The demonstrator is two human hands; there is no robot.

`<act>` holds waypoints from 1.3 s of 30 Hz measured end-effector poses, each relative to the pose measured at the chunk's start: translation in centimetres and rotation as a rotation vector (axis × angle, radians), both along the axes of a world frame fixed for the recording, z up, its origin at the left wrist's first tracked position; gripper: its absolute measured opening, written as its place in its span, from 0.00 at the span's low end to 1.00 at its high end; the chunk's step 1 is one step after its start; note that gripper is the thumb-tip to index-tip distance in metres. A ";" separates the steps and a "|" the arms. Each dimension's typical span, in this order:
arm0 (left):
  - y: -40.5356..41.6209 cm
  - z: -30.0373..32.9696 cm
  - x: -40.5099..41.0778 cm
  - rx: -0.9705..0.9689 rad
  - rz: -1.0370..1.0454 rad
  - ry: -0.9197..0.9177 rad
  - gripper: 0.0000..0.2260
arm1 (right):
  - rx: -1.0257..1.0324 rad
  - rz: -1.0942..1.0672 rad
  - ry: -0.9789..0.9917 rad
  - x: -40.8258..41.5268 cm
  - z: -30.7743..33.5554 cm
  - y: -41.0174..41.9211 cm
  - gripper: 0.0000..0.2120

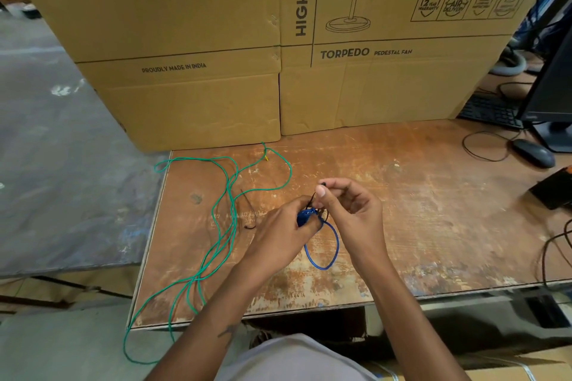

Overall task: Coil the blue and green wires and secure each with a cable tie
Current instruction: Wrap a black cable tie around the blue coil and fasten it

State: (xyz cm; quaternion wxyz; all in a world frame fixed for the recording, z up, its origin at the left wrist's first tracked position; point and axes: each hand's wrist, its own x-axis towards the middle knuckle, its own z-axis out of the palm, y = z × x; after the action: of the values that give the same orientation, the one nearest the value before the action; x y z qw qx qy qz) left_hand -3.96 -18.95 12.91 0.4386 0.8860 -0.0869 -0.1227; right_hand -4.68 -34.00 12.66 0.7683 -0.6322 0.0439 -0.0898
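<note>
My left hand [280, 233] grips the coiled blue wire [322, 252] above the middle of the wooden table [418, 210]; one blue loop hangs out below my fingers. A black cable tie [318, 195] wraps the coil, and my right hand [349, 206] pinches its tail between thumb and forefinger just above the coil. The green wire [227, 195] lies loose in long uncoiled strands on the left part of the table, spilling over the near left edge. A second black cable tie [249, 210] lies on the table beside the green wire.
Large cardboard boxes [278, 40] stand along the table's back. At the right are a keyboard [490, 110], a black mouse [534, 153], a monitor base [554, 136] and dark cables. The table's left edge drops to the grey floor [62, 164].
</note>
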 end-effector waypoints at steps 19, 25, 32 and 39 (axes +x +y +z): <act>-0.6 -2.1 -0.7 -0.528 0.207 -0.013 0.25 | -0.139 -0.195 -0.180 -1.2 -1.0 2.9 0.04; -1.3 -0.9 -1.5 -0.608 0.102 -0.094 0.13 | -0.396 -0.296 -0.364 -0.9 -1.4 2.4 0.08; -3.2 0.0 -1.9 -0.662 0.211 -0.134 0.14 | -0.516 -0.412 -0.440 -0.7 -1.7 2.4 0.06; -3.9 0.2 -1.8 -0.794 0.278 -0.024 0.10 | -0.516 -0.409 -0.430 -0.7 -1.3 2.4 0.04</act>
State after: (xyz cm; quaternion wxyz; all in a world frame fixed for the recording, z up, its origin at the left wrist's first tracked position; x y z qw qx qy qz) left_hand -5.77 -22.82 13.11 0.7573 0.6529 -0.0120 -0.0089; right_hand -5.34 -31.60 11.39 0.5421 -0.7495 -0.0172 -0.3795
